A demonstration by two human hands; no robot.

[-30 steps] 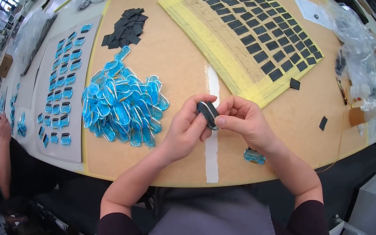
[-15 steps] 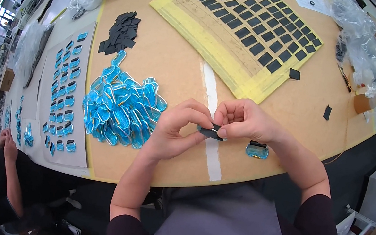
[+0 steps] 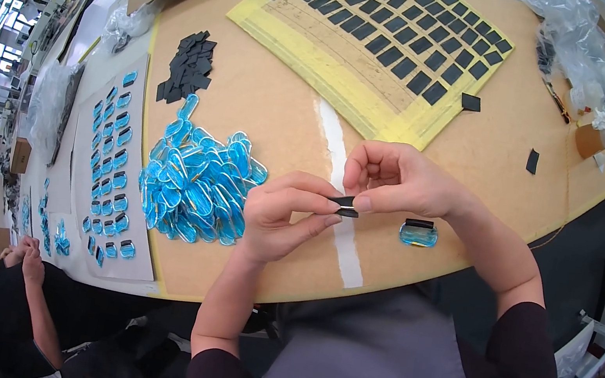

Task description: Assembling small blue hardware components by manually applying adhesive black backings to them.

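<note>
Over the table's near edge, my left hand [image 3: 281, 216] pinches a small black rectangular piece [image 3: 348, 202] between thumb and fingers. It looks folded, with a pale line between its two dark layers. My right hand [image 3: 408, 183] has thumb and forefinger closed on the right end of the same piece, its other fingers curled. Just below my right wrist lies a clear-and-blue oval piece [image 3: 418, 237] with a black strip along its top. Left of my left hand is a heap of shiny blue oval pieces [image 3: 200, 185] with pale rims.
A yellow-edged board [image 3: 399, 129] bears rows of black rectangles. A pile of black rectangles [image 3: 189, 68] lies behind the blue heap. Left, a grey sheet [image 3: 136, 262] holds rows of blue pieces with black strips. Plastic bags [image 3: 576, 58] lie far right. Another person's hands [image 3: 27, 256] are at lower left.
My hands still hold the black piece; it has turned so that its pale line between two dark layers faces me. The whole view has shifted slightly.
</note>
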